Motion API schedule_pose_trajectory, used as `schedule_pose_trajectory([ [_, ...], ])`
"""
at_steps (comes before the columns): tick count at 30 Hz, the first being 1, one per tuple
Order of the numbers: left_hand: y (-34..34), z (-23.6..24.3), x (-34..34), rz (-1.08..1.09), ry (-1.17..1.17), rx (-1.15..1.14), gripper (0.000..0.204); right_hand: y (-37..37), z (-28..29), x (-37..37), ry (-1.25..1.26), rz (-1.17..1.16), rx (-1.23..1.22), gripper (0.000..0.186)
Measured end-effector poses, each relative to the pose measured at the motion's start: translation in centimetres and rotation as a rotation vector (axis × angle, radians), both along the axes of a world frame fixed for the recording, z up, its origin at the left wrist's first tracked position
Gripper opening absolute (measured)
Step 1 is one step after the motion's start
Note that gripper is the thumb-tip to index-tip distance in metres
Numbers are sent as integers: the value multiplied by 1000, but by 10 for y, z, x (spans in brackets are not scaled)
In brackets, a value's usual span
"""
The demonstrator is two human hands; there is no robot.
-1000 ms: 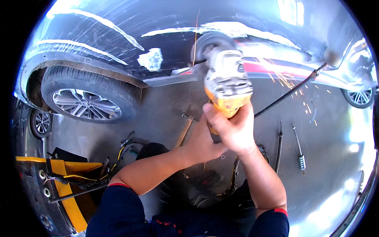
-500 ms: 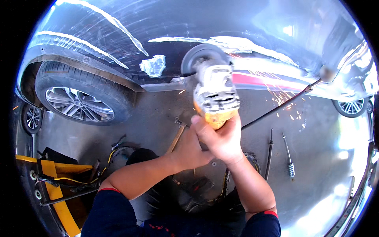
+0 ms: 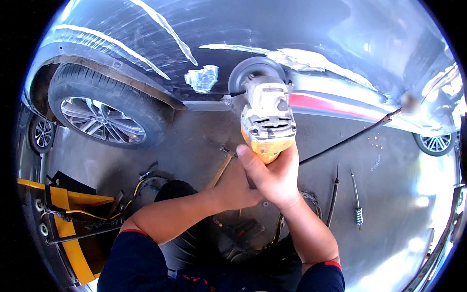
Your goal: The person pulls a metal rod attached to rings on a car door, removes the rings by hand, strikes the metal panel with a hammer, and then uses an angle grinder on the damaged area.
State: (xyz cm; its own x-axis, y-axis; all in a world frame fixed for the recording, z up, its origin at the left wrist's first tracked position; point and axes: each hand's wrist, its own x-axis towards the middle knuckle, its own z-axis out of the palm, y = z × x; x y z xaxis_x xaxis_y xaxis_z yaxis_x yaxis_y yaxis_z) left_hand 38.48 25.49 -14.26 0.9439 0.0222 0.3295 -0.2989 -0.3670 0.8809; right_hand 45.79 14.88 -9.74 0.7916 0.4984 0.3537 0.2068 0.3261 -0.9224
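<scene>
Grey car spans twelve o'clock; white streaks across its scratched side. Floor below, grey. Wheel of the car toward ten. Yellow-and-black box at eight. Grinder, pale head, orange body, just off centre toward one; its disc at the car's lower side, contact unclear. Right hand clenched round the orange body. Left hand grasping the grinder's rear, fingers partly hidden. Spring-ended rod lies at four; wood-handled hammer at seven.
</scene>
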Motion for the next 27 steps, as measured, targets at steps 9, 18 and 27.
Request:
schedule_pose_trajectory([
  [9,12,12,1,13,-41,-56,73,18,1,-1,-92,-25,-46,63],
  [18,9,17,-2,59,-82,-8,65,22,8,-4,-35,-10,9,66],
  [27,15,23,-14,64,-71,-114,61,27,8,-11,-116,-15,-80,60],
])
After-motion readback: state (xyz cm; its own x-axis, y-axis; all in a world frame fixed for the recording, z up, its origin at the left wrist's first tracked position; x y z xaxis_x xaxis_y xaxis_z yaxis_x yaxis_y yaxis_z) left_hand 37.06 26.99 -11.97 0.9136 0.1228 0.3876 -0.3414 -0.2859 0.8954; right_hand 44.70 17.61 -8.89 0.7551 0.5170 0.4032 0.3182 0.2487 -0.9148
